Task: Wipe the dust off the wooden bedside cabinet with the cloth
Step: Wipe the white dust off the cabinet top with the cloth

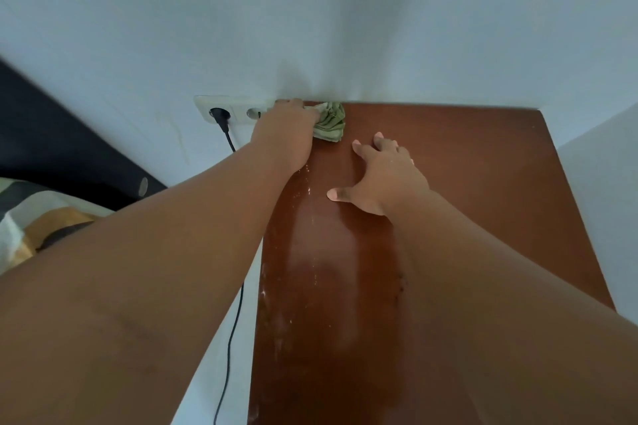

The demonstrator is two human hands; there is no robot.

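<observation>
Pale wall [310,10] backs a wooden bedside cabinet [483,183] as a person leans over it, both bare arms stretched toward the cabinet's far edge. The left hand [286,138], seen from the back, is closed round a bunched green cloth [329,122] and presses the wad onto the cabinet's far left corner, where the top meets the wall. The right hand [383,176] lies flat on the cabinet top just right of the cloth, fingers straight and spread, holding nothing; it appears to brace the person. Pale dusty streaks [266,290] run along the cabinet's left edge toward its near side. Just left of the cabinet's far corner, a double wall socket [238,110] carries a black plug [219,115], its cable [229,338] dropping alongside the cabinet's left side. Further left of the cabinet, a dark headboard [51,134] and patterned bedding [34,217] edge into view. Wiping appears to be under way at the back corner, with the streaked edge not yet cleared. The next move likely calls for drawing the cloth firmly along that left edge, then lifting the bracing hand so the wood beneath it can be reached.
</observation>
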